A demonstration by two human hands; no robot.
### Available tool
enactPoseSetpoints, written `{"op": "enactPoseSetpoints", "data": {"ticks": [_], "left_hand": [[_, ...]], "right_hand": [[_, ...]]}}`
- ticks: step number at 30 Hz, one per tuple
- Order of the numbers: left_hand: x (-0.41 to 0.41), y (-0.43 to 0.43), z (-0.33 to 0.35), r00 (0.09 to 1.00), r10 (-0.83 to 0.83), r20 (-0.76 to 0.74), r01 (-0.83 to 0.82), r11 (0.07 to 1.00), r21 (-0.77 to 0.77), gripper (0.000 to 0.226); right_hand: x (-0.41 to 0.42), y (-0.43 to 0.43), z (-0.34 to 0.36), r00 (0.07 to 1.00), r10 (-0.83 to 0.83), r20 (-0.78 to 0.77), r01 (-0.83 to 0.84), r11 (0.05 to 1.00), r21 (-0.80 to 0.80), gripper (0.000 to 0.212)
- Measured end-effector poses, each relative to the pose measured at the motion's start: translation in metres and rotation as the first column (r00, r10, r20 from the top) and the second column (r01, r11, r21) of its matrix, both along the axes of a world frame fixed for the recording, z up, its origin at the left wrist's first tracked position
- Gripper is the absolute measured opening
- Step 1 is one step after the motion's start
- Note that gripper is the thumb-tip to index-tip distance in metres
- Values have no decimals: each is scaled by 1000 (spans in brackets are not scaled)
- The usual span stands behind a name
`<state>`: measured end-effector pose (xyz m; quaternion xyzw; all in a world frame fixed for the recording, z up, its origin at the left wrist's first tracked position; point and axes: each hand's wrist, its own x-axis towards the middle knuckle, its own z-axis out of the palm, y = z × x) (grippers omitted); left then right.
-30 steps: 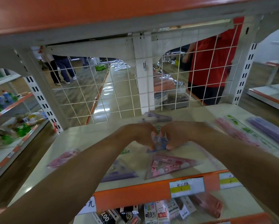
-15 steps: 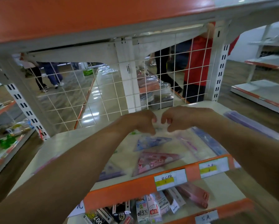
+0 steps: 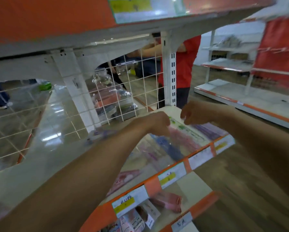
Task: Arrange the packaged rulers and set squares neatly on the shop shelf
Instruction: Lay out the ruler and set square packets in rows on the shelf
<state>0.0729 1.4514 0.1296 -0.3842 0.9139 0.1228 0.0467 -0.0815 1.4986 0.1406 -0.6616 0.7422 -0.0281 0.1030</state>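
Observation:
On the white shelf (image 3: 40, 164), several long ruler packs lie side by side at the right end: a pink one (image 3: 182, 139), a blue one (image 3: 170, 148), a green-labelled one (image 3: 190, 131) and a purple one (image 3: 207, 129). A pink set-square pack (image 3: 127, 178) lies near the front edge, and a purple pack (image 3: 103, 133) sits further back. My left hand (image 3: 157, 123) has its curled fingertips on the far end of the pink ruler pack; blur hides any grip. My right hand (image 3: 194, 113) hovers loosely curled just above the green-labelled pack.
A wire grid (image 3: 123, 91) backs the shelf, and an orange shelf (image 3: 90, 22) hangs close overhead. The orange price strip (image 3: 170, 176) edges the front. Below it lie small boxed goods (image 3: 135, 218) and a pink pack (image 3: 167, 200). A person in red (image 3: 185, 64) stands behind the grid.
Both hands left the blue set square at the shelf's middle and moved right to the ruler packs. My view swung right and is blurred.

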Motion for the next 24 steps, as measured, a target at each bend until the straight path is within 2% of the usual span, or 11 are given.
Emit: {"op": "enactPoseSetpoints", "data": {"ticks": [4,8,13,16,21,24], "left_hand": [[-37,-13,-8,999,-35,-5,35,999,-30,10],[-70,-21,-11,1000,-18,1,18,996,-84,30],[-99,-34,-13,996,74,39,-71,995,-64,30],[-108,-37,-13,991,129,41,-127,991,-48,28],[-118,-35,-16,971,234,46,-234,972,-2,29],[-123,-35,-18,966,257,20,-257,966,32,28]], "right_hand": [[-35,-3,-2,997,-69,-28,70,997,46,30],[-57,-12,-10,996,-70,-48,73,995,68,38],[-79,-41,-25,1000,-18,8,16,984,175,62],[-82,-58,-33,999,21,28,-27,972,235,48],[-76,-59,-32,987,154,36,-157,920,358,42],[-80,-67,-35,973,227,44,-225,883,411,66]]}}
